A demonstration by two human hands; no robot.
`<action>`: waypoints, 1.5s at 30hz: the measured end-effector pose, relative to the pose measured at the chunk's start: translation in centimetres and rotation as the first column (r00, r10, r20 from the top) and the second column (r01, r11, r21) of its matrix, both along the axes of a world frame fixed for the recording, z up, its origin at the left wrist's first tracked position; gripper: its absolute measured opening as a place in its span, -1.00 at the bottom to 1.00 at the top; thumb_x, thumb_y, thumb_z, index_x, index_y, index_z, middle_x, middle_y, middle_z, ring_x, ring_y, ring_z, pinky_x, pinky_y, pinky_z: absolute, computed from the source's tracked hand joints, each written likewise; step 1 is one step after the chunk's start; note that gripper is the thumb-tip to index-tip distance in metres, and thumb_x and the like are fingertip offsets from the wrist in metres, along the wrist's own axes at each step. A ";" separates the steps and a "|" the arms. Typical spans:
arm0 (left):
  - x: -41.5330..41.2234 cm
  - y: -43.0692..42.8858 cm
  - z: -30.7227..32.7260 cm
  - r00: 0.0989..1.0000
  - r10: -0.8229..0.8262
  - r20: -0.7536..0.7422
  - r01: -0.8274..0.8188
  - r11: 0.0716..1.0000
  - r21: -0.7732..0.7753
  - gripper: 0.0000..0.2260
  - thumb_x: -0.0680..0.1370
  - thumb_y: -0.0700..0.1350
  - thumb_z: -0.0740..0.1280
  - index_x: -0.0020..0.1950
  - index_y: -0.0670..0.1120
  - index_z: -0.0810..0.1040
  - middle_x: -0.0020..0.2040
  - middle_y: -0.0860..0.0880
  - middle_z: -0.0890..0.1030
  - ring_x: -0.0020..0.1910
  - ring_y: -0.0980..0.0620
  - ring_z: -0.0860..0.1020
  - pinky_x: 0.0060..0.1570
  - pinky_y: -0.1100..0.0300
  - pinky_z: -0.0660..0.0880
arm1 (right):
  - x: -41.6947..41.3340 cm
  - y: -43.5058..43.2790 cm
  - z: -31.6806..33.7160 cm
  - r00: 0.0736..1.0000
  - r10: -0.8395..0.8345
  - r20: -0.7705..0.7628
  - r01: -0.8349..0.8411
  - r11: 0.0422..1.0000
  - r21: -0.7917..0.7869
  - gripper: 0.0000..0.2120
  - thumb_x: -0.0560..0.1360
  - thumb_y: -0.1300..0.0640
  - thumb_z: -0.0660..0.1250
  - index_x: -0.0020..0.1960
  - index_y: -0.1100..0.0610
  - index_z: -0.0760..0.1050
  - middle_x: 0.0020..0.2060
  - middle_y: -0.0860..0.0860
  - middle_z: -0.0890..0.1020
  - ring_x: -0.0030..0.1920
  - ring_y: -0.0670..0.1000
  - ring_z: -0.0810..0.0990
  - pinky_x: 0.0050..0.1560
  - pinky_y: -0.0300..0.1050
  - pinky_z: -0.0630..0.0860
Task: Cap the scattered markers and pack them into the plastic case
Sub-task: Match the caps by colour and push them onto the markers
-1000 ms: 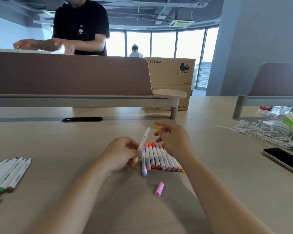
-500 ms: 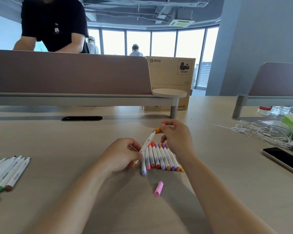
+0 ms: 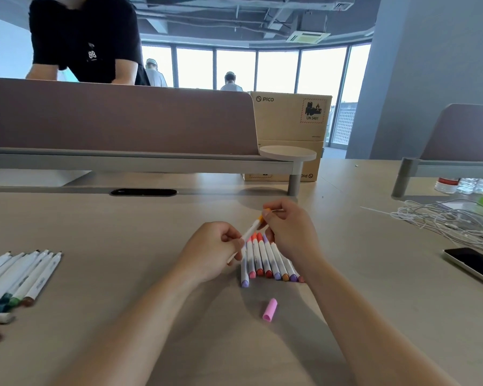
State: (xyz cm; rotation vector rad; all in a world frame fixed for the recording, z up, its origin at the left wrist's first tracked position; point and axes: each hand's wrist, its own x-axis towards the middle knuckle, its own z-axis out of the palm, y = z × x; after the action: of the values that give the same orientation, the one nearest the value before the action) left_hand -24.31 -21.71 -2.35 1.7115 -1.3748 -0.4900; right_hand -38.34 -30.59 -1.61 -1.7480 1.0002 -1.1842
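The left hand (image 3: 215,252) curls its fingers round the lower end of a white marker (image 3: 250,231), which tilts up to the right. The right hand (image 3: 290,232) pinches the orange cap (image 3: 264,214) at its upper tip. Beneath them a row of capped markers (image 3: 265,260) lies mid-table (image 3: 123,246), with a loose pink cap (image 3: 270,309) nearer the near edge.

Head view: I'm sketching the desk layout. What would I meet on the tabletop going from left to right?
Loose markers → left hand → right hand → white cables. Left out for overlap: the white marker both hands grip, marker row, pink cap, phone.
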 end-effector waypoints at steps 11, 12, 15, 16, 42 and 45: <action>-0.4 0.1 0.2 0.998 0.051 -0.022 -0.051 0.999 0.016 -0.85 0.57 -0.12 0.34 -0.15 -0.12 0.64 -0.34 0.04 0.69 -0.44 0.11 0.59 -0.23 0.13 0.54 | 0.6 -0.2 -0.3 0.996 0.091 0.005 -0.091 0.995 0.033 -0.76 0.64 0.16 0.24 0.28 0.05 0.52 -0.23 -0.05 0.68 -0.44 -0.12 0.48 -0.41 -0.29 0.44; -0.3 0.0 0.3 0.997 0.071 -0.029 -0.071 0.997 0.020 -0.85 0.56 -0.13 0.34 -0.16 -0.13 0.64 -0.34 0.03 0.68 -0.46 0.11 0.57 -0.29 0.14 0.53 | 0.6 -0.3 -0.4 0.994 0.110 -0.018 -0.109 0.993 0.045 -0.70 0.64 0.17 0.22 0.34 0.01 0.48 -0.24 -0.06 0.68 -0.42 -0.06 0.46 -0.42 -0.26 0.43; 0.4 0.1 0.6 0.988 0.153 -0.018 -0.152 0.988 0.040 -0.82 0.54 -0.13 0.34 -0.23 -0.14 0.64 -0.35 -0.03 0.68 -0.47 0.04 0.58 -0.37 0.12 0.54 | 1.1 -0.7 -1.2 0.987 0.102 -0.127 -0.097 0.994 0.047 -0.54 0.64 0.15 0.20 0.51 -0.07 0.28 -0.26 0.01 0.68 -0.41 -0.05 0.44 -0.39 -0.21 0.45; 0.7 0.1 0.6 0.984 0.180 0.015 -0.181 0.982 0.052 -0.82 0.53 -0.13 0.34 -0.24 -0.14 0.64 -0.36 -0.04 0.67 -0.49 0.04 0.59 -0.40 0.15 0.53 | 1.1 -0.9 -1.4 0.984 0.077 -0.160 -0.073 0.997 0.032 -0.53 0.64 0.13 0.20 0.53 -0.06 0.25 -0.24 0.05 0.66 -0.41 -0.08 0.45 -0.36 -0.21 0.44; 3.4 -1.3 -1.5 0.854 0.355 0.379 -0.410 0.909 0.074 -0.85 0.53 -0.13 0.33 0.06 -0.03 0.65 0.08 -0.03 0.63 0.07 -0.06 0.58 -0.01 0.13 0.50 | 1.4 -0.2 -1.6 0.897 0.107 -0.430 -0.161 0.983 -0.090 -0.81 0.59 0.11 0.24 -0.07 0.06 0.62 -0.28 -0.02 0.63 -0.34 -0.05 0.52 -0.27 -0.09 0.51; 3.7 -1.2 -1.5 0.867 0.333 0.371 -0.403 0.906 0.129 -0.84 0.51 -0.14 0.33 0.00 -0.04 0.69 -0.03 -0.06 0.67 -0.01 -0.08 0.61 -0.11 0.16 0.49 | 1.5 -0.2 -1.6 0.879 0.113 -0.462 -0.187 0.976 -0.116 -0.81 0.59 0.10 0.24 -0.09 0.04 0.61 -0.31 -0.07 0.60 -0.34 -0.09 0.50 -0.25 -0.13 0.47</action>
State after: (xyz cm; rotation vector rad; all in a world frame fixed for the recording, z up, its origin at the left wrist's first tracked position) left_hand -20.57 -22.92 -3.89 2.2522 -1.2102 -0.1167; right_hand -36.84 -30.75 -3.20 -2.2515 1.0292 -0.7841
